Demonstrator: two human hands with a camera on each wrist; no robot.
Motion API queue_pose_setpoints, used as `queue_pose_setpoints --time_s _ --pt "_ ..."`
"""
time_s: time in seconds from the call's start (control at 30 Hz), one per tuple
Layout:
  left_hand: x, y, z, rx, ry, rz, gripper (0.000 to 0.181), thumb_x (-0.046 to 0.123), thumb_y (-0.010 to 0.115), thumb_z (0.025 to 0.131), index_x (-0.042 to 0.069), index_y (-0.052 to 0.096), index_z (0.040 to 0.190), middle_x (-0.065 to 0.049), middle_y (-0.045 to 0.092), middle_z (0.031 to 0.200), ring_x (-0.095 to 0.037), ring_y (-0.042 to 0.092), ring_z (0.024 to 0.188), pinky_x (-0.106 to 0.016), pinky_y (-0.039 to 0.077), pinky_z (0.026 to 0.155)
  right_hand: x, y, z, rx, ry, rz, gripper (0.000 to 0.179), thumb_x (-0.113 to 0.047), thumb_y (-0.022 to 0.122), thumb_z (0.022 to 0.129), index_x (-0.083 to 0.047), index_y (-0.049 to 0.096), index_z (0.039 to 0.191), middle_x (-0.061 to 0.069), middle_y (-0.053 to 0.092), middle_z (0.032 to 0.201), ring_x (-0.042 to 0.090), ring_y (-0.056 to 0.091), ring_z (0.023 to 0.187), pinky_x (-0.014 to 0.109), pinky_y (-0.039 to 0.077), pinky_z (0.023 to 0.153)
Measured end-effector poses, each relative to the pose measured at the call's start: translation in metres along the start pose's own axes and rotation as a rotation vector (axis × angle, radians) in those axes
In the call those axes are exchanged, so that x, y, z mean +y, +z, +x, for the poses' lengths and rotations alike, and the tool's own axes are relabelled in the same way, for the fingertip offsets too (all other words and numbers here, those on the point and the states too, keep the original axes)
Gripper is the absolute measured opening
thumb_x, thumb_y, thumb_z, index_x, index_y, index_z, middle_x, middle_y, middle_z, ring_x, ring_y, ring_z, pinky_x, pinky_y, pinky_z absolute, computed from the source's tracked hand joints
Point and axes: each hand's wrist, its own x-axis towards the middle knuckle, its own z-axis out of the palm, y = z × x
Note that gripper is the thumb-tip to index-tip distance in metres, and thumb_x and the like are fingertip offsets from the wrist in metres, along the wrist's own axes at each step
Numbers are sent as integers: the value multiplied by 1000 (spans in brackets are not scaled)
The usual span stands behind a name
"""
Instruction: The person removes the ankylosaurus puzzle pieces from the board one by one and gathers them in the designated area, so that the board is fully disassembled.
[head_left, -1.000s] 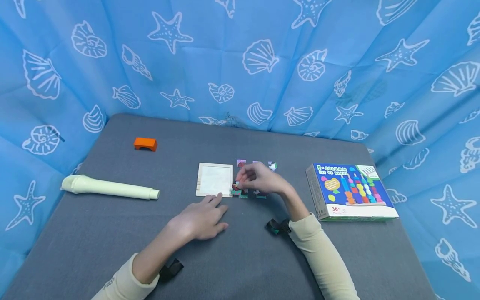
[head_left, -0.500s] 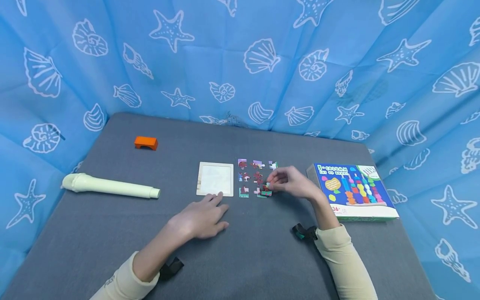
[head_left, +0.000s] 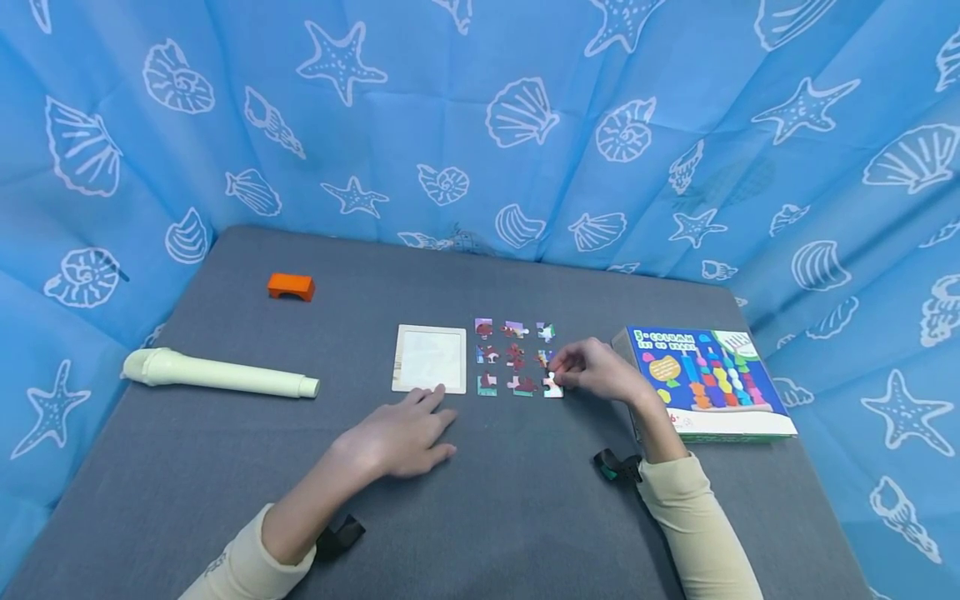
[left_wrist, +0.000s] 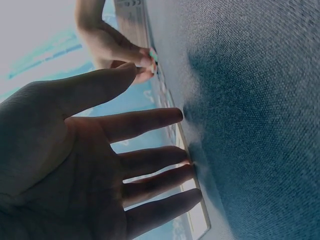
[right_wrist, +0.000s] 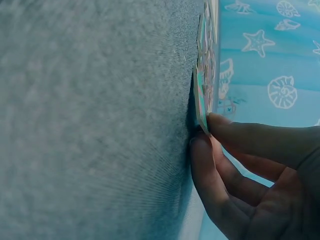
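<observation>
Between thumb and fingertips, my right hand (head_left: pixel 596 371) pinches a jigsaw puzzle piece (head_left: pixel 552 386) at the lower right of the loose pieces. The right wrist view shows that puzzle piece (right_wrist: pixel 200 97) tilted, one edge raised off the cloth. Other puzzle pieces (head_left: pixel 515 357) lie in spaced rows to the left of and beyond this hand. My left hand (head_left: pixel 393 437) has its fingers extended, their tips at the near edge of a square wooden puzzle frame (head_left: pixel 396 358) with a bare white inside. In the left wrist view the left hand's fingers (left_wrist: pixel 150 155) are spread and hold nothing.
A boxed bead set (head_left: pixel 705 383) lies to the right, near the right forearm. On the left are a pale green toy microphone (head_left: pixel 221 372) and, farther back, an orange arch block (head_left: pixel 291 287). A blue shell-patterned curtain (head_left: pixel 450 125) hangs behind the grey table (head_left: pixel 465 517).
My right hand has moved right from beside the wooden frame to the right end of the pieces. It let go of one piece in the bottom row and now pinches another. The left hand stays put.
</observation>
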Motion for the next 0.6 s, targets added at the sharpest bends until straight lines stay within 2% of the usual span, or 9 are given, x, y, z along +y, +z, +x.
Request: queue_pose_setpoints --time_s 0.17,0.37,0.5,0.6 --pt "-4 1 0 -14 14 -11 60 43 61 111 14 52 163 -14 27 181 -35 31 167 -64 44 124 0 1 -1 25 10 -39 12 1 72 100 3 77 110 15 77 95 14 62 81 21 49 67" --pt "-16 5 -4 -3 53 -59 59 41 61 111 15 51 163 -11 25 182 -32 26 169 -65 41 126 -1 -2 -7 85 27 -80 12 -2 73 100 1 78 111 13 77 97 14 63 83 21 51 68" --pt "-29 5 -10 48 67 -95 58 43 63 110 17 54 161 -11 35 178 -31 35 166 -65 43 124 -7 -7 -14 140 13 -89 15 -4 73 101 3 78 113 13 79 101 17 69 88 22 56 73" --pt "-41 0 -19 132 72 -90 57 43 64 109 18 55 160 -12 46 173 -33 46 160 -64 46 121 -17 -12 -23 208 -14 -108 19 -8 73 103 3 77 117 14 80 105 21 73 94 31 63 84"
